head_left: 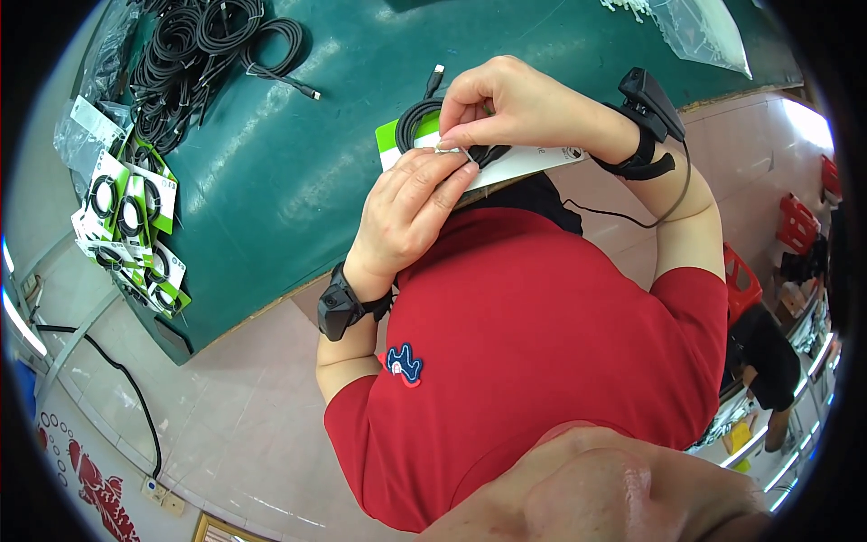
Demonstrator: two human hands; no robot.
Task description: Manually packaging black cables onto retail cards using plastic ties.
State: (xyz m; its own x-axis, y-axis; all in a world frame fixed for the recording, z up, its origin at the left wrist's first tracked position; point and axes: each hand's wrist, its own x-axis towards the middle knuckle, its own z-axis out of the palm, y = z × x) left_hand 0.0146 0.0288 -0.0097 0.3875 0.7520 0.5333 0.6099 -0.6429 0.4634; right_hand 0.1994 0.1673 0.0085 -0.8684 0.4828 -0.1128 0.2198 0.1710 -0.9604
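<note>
Pinching what looks like a thin white strip (449, 150), the right hand (506, 104) meets the left hand (405, 206), fingers together, hold unclear, over a coiled black cable (409, 125) on a card (535, 166) at the table (298, 181) edge. The coil seems light, springy, best gripped across its bundled loops.

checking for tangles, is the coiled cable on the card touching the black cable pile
Apart. The head view shows green tabletop between the coiled cable and the black cable pile at upper left.
</note>
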